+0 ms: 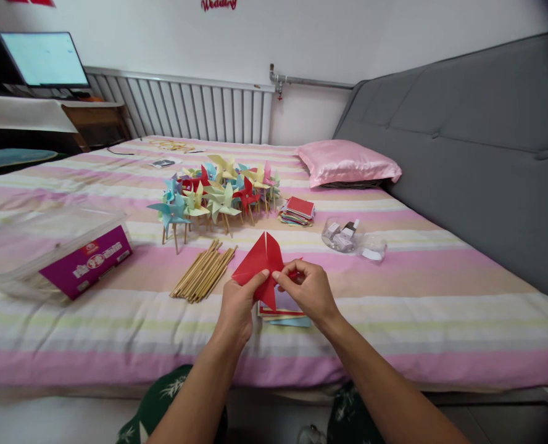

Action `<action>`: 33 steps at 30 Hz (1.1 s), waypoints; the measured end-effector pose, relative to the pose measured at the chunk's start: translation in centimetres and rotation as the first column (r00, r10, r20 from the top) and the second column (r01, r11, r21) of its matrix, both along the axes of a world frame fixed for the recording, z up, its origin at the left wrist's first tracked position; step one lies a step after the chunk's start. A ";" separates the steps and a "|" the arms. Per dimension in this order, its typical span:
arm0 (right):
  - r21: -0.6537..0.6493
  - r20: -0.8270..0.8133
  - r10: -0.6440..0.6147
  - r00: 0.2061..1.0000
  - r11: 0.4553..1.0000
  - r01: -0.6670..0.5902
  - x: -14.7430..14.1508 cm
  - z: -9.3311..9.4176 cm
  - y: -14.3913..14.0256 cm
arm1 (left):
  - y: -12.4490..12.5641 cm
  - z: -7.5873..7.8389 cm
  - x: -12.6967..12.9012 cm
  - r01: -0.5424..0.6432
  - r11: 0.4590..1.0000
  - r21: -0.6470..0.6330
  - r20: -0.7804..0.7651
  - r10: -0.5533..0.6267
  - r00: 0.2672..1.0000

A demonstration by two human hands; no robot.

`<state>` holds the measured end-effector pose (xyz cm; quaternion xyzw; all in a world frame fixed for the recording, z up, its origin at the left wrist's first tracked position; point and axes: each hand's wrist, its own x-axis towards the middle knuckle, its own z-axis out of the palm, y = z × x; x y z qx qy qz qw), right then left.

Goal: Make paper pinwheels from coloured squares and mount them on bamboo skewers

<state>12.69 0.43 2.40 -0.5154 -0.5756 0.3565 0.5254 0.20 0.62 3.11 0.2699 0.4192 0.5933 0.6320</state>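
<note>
A red paper sheet (258, 256), slit in from its corners, is held up between my two hands over the near part of the bed. My left hand (242, 300) pinches it near the middle with the thumb on top. The thumb and fingers of my right hand (307, 288) close on its right side, close to the centre. Below the red sheet lies a small pile of coloured paper squares (289, 321), partly covered by it and by my hands. To the left, a bundle of thin wooden sticks (203, 271) rests on the striped sheet.
Several finished paper pinwheels (221, 200) stand beyond the sticks. A stack of coloured squares (298, 209) sits right of them. Farther right are a clear tub of small packets (341, 234) and its lid (373, 248). A transparent box (84, 259) stands left; a pink pillow (348, 161) lies behind.
</note>
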 end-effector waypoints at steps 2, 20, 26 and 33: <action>0.029 0.013 -0.037 0.999 0.999 0.036 -0.2 0.2 -0.1 | 0.0 0.0 0.0 -0.003 1.000 0.000 0.010 0.003 1.000; -0.140 -0.415 -0.068 0.907 0.990 0.010 -0.2 0.7 0.0 | -0.2 -0.2 0.5 -0.032 0.999 0.019 -0.077 0.033 0.996; -0.146 -0.400 -0.067 0.914 0.989 0.008 -0.1 0.8 -0.1 | -0.4 0.1 0.7 -0.027 1.000 0.011 -0.035 0.028 0.999; -0.154 -0.429 -0.042 0.902 0.988 -0.027 -0.1 1.1 -0.1 | -0.4 0.1 0.8 -0.003 1.000 0.000 -0.026 0.003 1.000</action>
